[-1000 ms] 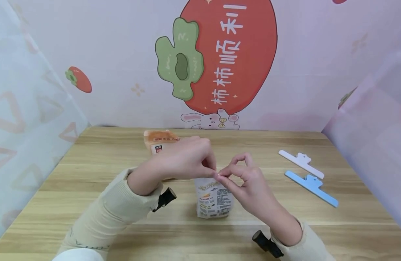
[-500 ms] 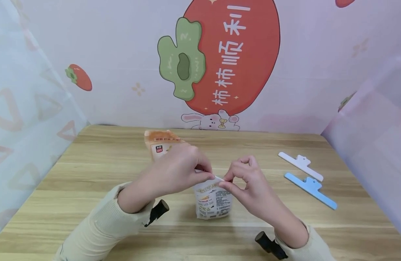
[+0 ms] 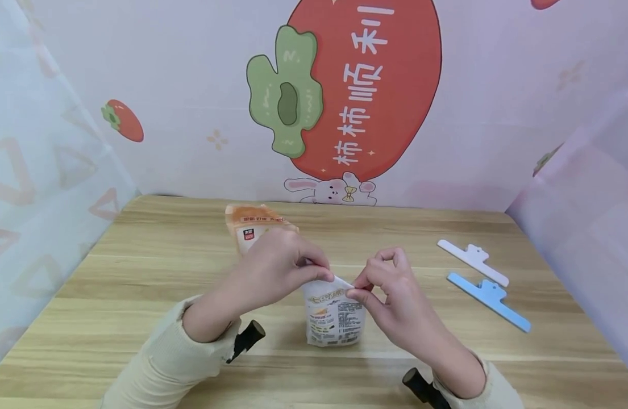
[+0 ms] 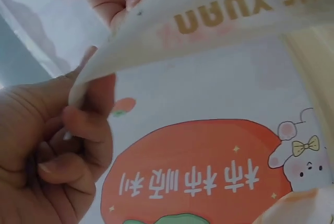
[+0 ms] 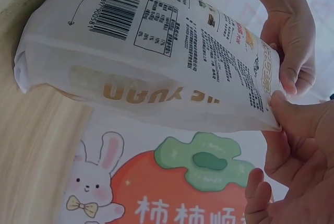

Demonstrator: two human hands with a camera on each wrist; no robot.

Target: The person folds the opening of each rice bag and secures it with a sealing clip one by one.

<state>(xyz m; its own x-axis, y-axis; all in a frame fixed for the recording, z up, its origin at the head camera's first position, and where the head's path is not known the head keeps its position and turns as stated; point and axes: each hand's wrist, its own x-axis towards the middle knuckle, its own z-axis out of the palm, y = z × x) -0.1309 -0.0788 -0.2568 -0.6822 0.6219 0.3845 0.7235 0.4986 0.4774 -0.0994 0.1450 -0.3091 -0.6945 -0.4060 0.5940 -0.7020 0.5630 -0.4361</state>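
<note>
A white printed food bag [image 3: 334,318] stands upright on the table, gold lettering and small text on its sides. At its top left corner my left hand [image 3: 275,267] pinches the edge between thumb and fingers. My right hand [image 3: 400,301] pinches the top right corner the same way, other fingers loosely bent. Between the two hands the top edge runs taut, sloping down to the right. The right wrist view shows the bag's [image 5: 156,51] barcode and text panel, with the right thumb pressing on its corner. In the left wrist view the top flap [image 4: 209,25] bends over toward the left fingers.
Behind my left hand an orange and white bag [image 3: 249,227] is partly hidden. To the right lie a white sealing clip [image 3: 473,261] and a light blue sealing clip [image 3: 490,300]. A printed backdrop [image 3: 191,85] rises behind the wooden table [image 3: 140,272].
Both hands started close together at the middle of the bag's top. They have drawn apart along the edge, left hand leftward, right hand rightward and slightly down, exposing more of the edge.
</note>
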